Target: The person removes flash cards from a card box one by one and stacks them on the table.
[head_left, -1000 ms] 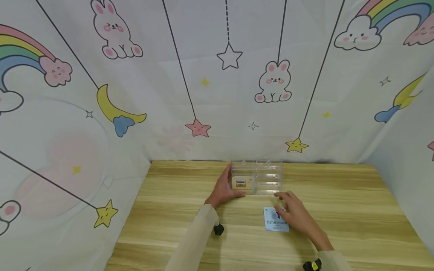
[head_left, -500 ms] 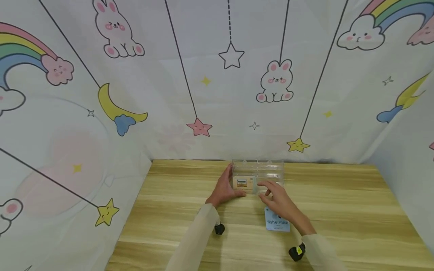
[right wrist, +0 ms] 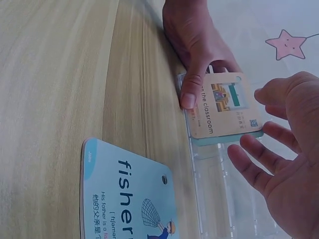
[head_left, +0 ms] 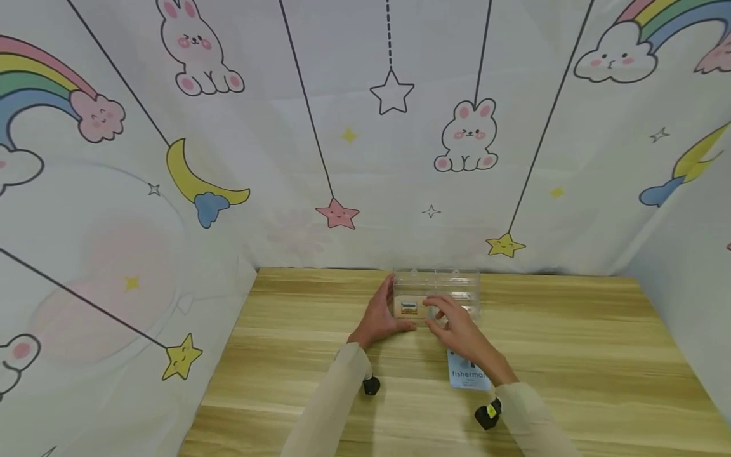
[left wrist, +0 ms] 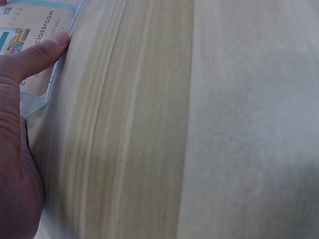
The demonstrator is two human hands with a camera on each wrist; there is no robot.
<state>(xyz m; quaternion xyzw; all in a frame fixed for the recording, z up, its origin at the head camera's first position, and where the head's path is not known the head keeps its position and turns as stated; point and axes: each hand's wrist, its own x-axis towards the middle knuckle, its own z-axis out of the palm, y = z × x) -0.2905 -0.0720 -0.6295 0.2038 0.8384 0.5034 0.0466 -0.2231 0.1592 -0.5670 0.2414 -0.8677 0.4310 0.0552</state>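
Verifiably, the left hand (head_left: 381,317) grips the clear tray (head_left: 414,280), thumb (right wrist: 192,87) over the peach card (right wrist: 227,109); beside it, the right hand (head_left: 461,329) has fingers (right wrist: 261,154) parted, blue card (head_left: 468,376) behind them.

A booth-like setting: nursery-style cloth (head_left: 394,158) printed with rabbits and rainbows surrounds a wood-grain table (head_left: 257,381) left, far and right.

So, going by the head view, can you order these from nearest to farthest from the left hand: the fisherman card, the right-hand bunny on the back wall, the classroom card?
1. Classroom card: right beside the left hand, at the clear case's near left.
2. Fisherman card: on the table, to the near right.
3. Bunny: high on the back wall.
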